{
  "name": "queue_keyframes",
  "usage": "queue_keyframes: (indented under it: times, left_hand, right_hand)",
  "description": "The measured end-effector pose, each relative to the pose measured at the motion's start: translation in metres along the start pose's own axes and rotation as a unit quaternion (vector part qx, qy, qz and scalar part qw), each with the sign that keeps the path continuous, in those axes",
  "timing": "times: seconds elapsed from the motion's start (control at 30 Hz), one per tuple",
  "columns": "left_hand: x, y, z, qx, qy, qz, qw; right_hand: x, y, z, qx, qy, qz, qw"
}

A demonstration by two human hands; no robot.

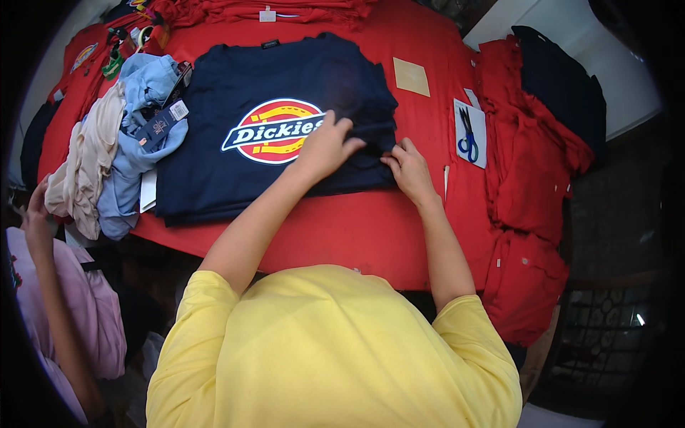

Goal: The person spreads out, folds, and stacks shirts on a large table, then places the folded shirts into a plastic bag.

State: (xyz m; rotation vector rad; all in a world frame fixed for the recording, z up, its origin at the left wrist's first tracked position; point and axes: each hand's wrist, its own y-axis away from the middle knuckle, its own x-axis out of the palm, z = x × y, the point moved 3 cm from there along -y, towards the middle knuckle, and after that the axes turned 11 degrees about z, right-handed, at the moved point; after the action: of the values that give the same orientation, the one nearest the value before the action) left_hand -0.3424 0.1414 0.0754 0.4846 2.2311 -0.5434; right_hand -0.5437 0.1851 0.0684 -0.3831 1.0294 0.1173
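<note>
A navy T-shirt (221, 85) with a red, yellow and white printed emblem lies flat on the red-covered table in front of me. Layers of dark fabric show along its near edge. My left hand (325, 151) rests on the shirt beside the right end of the emblem, its thumb apart from the fingers. At the shirt's right edge, my right hand (409, 171) pinches the navy fabric between thumb and fingertips. Dark folds bunch up between the two hands.
Light blue and cream garments (146, 89) with dark tags (160, 125) heap at left, near another person's hand (36, 214). Scissors (467, 135) lie on white paper at right, beside piled red garments (524, 143). A beige card (411, 76) lies farther back.
</note>
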Motion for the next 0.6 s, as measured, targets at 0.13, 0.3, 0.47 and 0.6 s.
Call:
queue_keyframes:
  times: [0.13,0.3,0.47,0.6]
  left_hand:
    - [-0.001,0.002,-0.007,0.033,-0.112,-0.011,0.993]
    - [-0.01,-0.003,0.034,-0.067,0.066,0.052,0.994]
    - [0.003,0.005,0.0,0.019,-0.036,0.06,0.997]
    - [0.009,0.016,0.0,0.034,-0.066,0.032,0.997]
  right_hand:
    - [-0.016,-0.023,0.03,0.014,-0.036,-0.002,0.999]
    - [-0.019,-0.01,0.03,-0.011,-0.02,0.201,0.979]
    - [-0.016,-0.009,-0.013,0.114,-0.131,0.106,0.979]
    - [-0.012,-0.022,-0.004,0.153,-0.427,0.012,0.891]
